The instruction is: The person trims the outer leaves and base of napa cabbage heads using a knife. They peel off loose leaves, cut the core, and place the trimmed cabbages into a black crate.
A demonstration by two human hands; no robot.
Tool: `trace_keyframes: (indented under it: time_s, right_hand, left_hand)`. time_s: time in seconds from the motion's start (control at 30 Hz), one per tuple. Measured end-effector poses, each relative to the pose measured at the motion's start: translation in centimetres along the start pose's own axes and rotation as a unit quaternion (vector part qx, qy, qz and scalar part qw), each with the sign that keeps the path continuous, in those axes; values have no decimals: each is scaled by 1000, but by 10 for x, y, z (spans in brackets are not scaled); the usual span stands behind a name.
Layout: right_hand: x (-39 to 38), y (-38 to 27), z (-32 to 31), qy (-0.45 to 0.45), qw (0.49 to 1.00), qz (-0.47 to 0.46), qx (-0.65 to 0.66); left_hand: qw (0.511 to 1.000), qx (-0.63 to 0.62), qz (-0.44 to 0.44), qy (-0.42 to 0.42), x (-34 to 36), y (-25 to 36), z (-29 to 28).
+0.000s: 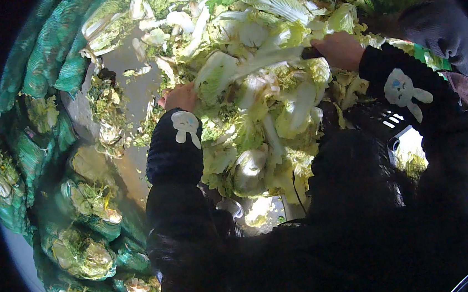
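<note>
My left hand (181,97) is closed at the left side of a Chinese cabbage (217,76), its fingers partly hidden. To the right, my right hand (341,51) is wrapped round the dark handle of a knife (271,59). The knife's long, pale blade points left toward the cabbage and blends with the white leaves behind it. Below and beyond both hands lies a heap of loose cabbage leaves (257,30), pale green and white. A trimmed cabbage head (251,169) rests at the near end of the heap.
Green mesh sacks (51,56) filled with cabbages line the left side. Leaf scraps (108,115) lie on the grey surface between sacks and heap. A black plastic crate (379,119) stands under my right arm. Another person in dark clothing (444,30) is close at the far right.
</note>
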State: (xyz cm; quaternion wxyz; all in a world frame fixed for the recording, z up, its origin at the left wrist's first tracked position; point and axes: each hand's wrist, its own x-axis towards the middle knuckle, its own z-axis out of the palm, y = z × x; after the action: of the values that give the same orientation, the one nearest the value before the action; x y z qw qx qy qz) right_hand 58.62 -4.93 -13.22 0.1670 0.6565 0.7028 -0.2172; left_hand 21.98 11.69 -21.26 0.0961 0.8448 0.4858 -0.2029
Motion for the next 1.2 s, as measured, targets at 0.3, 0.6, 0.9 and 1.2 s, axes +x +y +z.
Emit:
trace_keyframes:
  time_s: [0.3,0.6,0.9,1.2]
  right_hand:
    - [40,0,-9,43,994,-69,-75]
    - [25,14,0,-4,991,-42,-125]
    - [44,11,-10,-8,995,6,96]
    - [47,-3,33,-23,961,105,253]
  left_hand:
    - [996,79,27,30,-3,9,-1]
    - [996,-19,-57,-70,25,-14,-12]
    - [994,-72,62,59,-9,-2,0]
    - [884,-153,424,126,-104,145,-213]
